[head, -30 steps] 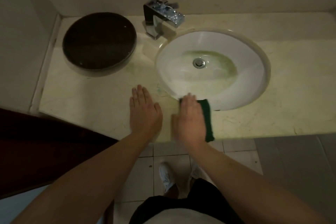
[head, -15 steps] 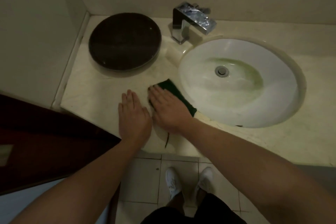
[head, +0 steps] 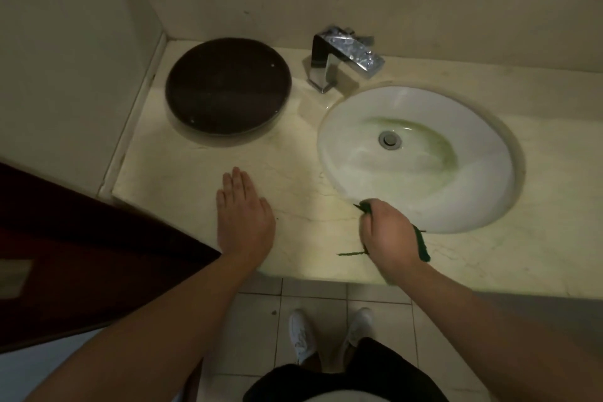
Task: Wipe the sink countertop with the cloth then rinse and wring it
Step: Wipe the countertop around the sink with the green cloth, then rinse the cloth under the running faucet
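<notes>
A dark green cloth [head: 422, 245] is bunched in my right hand [head: 386, 233], which grips it on the pale marble countertop [head: 300, 179] at the sink's near-left rim. Cloth ends stick out above my fingers and to the right of my wrist, and a thin strand trails left. My left hand [head: 243, 214] lies flat on the countertop, fingers together, holding nothing, left of the cloth. The white oval sink [head: 421, 157] has a green stain around its drain [head: 389, 139]. A chrome faucet [head: 342, 59] stands behind it.
A dark round lid or tray [head: 227, 85] rests on the countertop at the back left, against the wall corner. A dark wooden door [head: 81, 245] edges the counter's left front. Tiled floor and white shoes [head: 329, 333] show below the counter edge.
My right hand has slid with the cloth from left of the sink to the sink's near rim and closed around it. My left hand has stayed flat on the counter.
</notes>
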Tool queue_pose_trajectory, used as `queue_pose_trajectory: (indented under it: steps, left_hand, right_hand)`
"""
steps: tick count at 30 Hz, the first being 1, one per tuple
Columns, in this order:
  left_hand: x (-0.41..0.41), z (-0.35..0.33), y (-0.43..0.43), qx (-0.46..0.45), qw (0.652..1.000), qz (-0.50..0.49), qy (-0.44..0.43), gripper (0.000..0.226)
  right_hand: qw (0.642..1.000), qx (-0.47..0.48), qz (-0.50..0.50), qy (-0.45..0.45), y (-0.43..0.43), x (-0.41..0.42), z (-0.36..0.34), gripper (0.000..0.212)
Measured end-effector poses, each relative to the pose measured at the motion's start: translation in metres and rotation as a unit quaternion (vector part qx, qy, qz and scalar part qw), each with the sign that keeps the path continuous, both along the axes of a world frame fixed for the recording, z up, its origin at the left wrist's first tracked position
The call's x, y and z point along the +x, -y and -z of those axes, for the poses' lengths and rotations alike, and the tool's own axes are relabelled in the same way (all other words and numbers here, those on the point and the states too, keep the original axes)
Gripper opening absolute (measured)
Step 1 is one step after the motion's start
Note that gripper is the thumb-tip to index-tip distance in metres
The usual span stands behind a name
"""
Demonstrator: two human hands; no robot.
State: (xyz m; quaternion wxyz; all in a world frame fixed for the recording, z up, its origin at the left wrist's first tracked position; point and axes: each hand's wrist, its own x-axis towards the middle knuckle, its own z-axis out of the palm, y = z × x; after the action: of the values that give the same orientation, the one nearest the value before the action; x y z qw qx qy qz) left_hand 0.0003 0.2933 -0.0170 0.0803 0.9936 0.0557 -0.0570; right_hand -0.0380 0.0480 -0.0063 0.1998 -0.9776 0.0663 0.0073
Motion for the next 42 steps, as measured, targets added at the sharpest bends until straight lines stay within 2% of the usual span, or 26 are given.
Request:
queue_pose_trajectory:
  steps: [2, 4, 6, 9, 11, 12, 14, 16, 18, 22, 24, 26, 28, 31, 33, 35, 36, 40, 42]
  left_hand:
    - [0.000, -0.001, 0.001, -0.004, 1.000, 0.001, -0.001, 0.063]
    - [-0.001, -0.002, 0.000, -0.014, 1.000, -0.005, -0.006, 0.063]
    - [0.002, -0.008, 0.002, -0.047, 0.999, -0.018, -0.019, 0.063]
    - [0.012, -0.031, 0.028, -0.172, 0.985, -0.014, -0.031, 0.065]
    - [0.019, -0.051, 0.060, -0.293, 0.955, -0.011, -0.034, 0.058]
    - [0.025, -0.060, 0.079, -0.372, 0.926, -0.022, -0.056, 0.054]
    - [0.033, -0.079, 0.116, -0.530, 0.835, -0.059, -0.135, 0.059]
    - [0.040, -0.085, 0.151, -0.620, 0.750, -0.083, -0.215, 0.073]
    - [0.046, -0.087, 0.178, -0.648, 0.718, -0.084, -0.241, 0.075]
    - [0.067, -0.093, 0.214, -0.687, 0.669, -0.174, -0.224, 0.044]
    - [0.076, -0.096, 0.230, -0.673, 0.687, -0.190, -0.198, 0.029]
    - [0.082, -0.098, 0.243, -0.659, 0.704, -0.214, -0.153, 0.025]
    - [0.090, -0.096, 0.248, -0.654, 0.699, -0.265, -0.112, 0.026]
    - [0.099, -0.090, 0.243, -0.631, 0.683, -0.356, -0.092, 0.020]
    - [0.101, -0.087, 0.238, -0.585, 0.721, -0.366, -0.065, 0.017]
    - [0.103, -0.085, 0.237, -0.543, 0.768, -0.339, -0.023, 0.020]
    - [0.105, -0.086, 0.239, -0.526, 0.789, -0.317, -0.012, 0.021]
    - [0.116, -0.097, 0.250, -0.470, 0.859, -0.200, 0.041, 0.021]
    - [0.121, -0.106, 0.256, -0.463, 0.870, -0.155, 0.068, 0.022]
  right_hand:
    - [0.996, 0.060, 0.058, -0.021, 0.006, 0.009, -0.009, 0.027]
    - [0.977, 0.161, 0.141, -0.018, 0.006, 0.021, -0.027, 0.029]
    - [0.920, 0.328, 0.215, -0.025, 0.009, 0.034, -0.044, 0.031]
    - [0.809, 0.524, 0.262, -0.048, 0.018, 0.048, -0.068, 0.033]
    - [0.749, 0.601, 0.275, -0.045, 0.024, 0.053, -0.083, 0.032]
    - [0.733, 0.622, 0.273, -0.044, 0.027, 0.056, -0.090, 0.032]
    - [0.736, 0.631, 0.242, -0.045, 0.033, 0.061, -0.101, 0.033]
    - [0.776, 0.601, 0.187, -0.045, 0.042, 0.068, -0.110, 0.036]
    - [0.821, 0.555, 0.127, -0.045, 0.052, 0.073, -0.116, 0.036]
    - [0.847, 0.525, 0.055, -0.066, 0.082, 0.089, -0.120, 0.029]
    - [0.856, 0.507, 0.036, -0.088, 0.098, 0.100, -0.118, 0.032]
    - [0.900, 0.431, 0.011, -0.067, 0.116, 0.112, -0.112, 0.035]
    - [0.944, 0.329, -0.017, -0.032, 0.135, 0.123, -0.112, 0.036]
    - [0.963, 0.263, -0.061, -0.012, 0.158, 0.138, -0.122, 0.038]
    - [0.975, 0.204, -0.091, 0.012, 0.169, 0.146, -0.127, 0.038]
    - [0.988, 0.101, -0.109, 0.033, 0.177, 0.158, -0.130, 0.037]
    - [0.990, 0.079, -0.104, 0.048, 0.180, 0.164, -0.134, 0.037]
    - [0.984, 0.129, -0.104, 0.071, 0.184, 0.181, -0.149, 0.033]
    - [0.985, 0.114, -0.107, 0.073, 0.181, 0.183, -0.154, 0.032]
